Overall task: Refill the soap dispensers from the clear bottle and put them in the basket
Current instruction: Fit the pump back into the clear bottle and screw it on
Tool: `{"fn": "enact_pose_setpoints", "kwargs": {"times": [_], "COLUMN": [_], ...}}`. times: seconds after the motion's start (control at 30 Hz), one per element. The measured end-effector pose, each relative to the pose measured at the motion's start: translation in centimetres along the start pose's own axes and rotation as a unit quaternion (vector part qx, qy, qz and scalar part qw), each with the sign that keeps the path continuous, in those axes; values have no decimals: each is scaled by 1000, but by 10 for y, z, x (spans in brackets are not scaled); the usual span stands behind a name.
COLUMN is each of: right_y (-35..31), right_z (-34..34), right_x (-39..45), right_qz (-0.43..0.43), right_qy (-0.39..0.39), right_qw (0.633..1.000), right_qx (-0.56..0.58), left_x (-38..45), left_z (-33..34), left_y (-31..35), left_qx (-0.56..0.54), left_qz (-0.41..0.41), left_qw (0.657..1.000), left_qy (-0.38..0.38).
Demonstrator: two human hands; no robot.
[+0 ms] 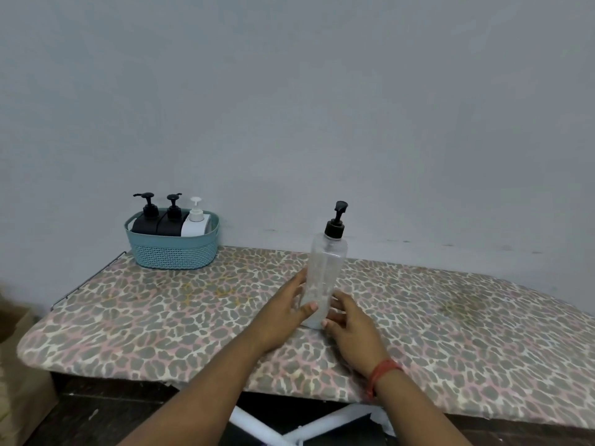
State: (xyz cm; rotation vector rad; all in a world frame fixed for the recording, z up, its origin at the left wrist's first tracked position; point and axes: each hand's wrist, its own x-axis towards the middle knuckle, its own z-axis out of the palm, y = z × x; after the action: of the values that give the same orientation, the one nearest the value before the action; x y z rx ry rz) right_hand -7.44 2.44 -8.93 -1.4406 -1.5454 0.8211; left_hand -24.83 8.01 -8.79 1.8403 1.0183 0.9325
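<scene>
dispenser bodies [167, 225] half-hidden by basket wall [174, 252]

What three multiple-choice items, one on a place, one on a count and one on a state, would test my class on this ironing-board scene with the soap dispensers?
1. Where does the blue basket stand?
A. On the board's far left corner
B. On the floor
C. Beside the right hand

2. How many dispensers stand in the basket?
A. One
B. Two
C. Three

3. How does the clear bottle stand?
A. Lying on its side, pump off
B. Upright, black pump on
C. Upside down in the basket

Answers:
1 A: the basket sits at the far left of the ironing board, by the wall.
2 C: two black dispensers and one white dispenser show above its rim.
3 B: it stands upright between the left hand and right hand, pump fitted.
</scene>
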Motion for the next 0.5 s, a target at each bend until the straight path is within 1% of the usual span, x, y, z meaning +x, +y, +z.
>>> {"fn": "enact_pose_setpoints", "kwargs": {"times": [0.13, 0.23, 0.33, 0.4, 0.5], "right_y": [-3, -6, -8, -10, -8], "right_z": [30, 56, 82, 96, 117], "right_x": [35, 66, 99, 122, 159], "right_qz": [-22, -39, -64, -74, -85], "right_qy": [9, 8, 9, 11, -1], "right_qw": [995, 988, 965, 955, 950], "right_qx": [-92, -147, -255, -285, -300], "left_x": [11, 25, 39, 51, 69], "left_z": [-24, -49, -75, -90, -107], "left_y": [-23, -39, -52, -64, -81], "left_qx": [63, 83, 108, 123, 140], "left_qz": [5, 3, -2, -9, -19], "left_qw": [998, 995, 990, 986, 980], "left_qy": [27, 53, 86, 112, 142]}}
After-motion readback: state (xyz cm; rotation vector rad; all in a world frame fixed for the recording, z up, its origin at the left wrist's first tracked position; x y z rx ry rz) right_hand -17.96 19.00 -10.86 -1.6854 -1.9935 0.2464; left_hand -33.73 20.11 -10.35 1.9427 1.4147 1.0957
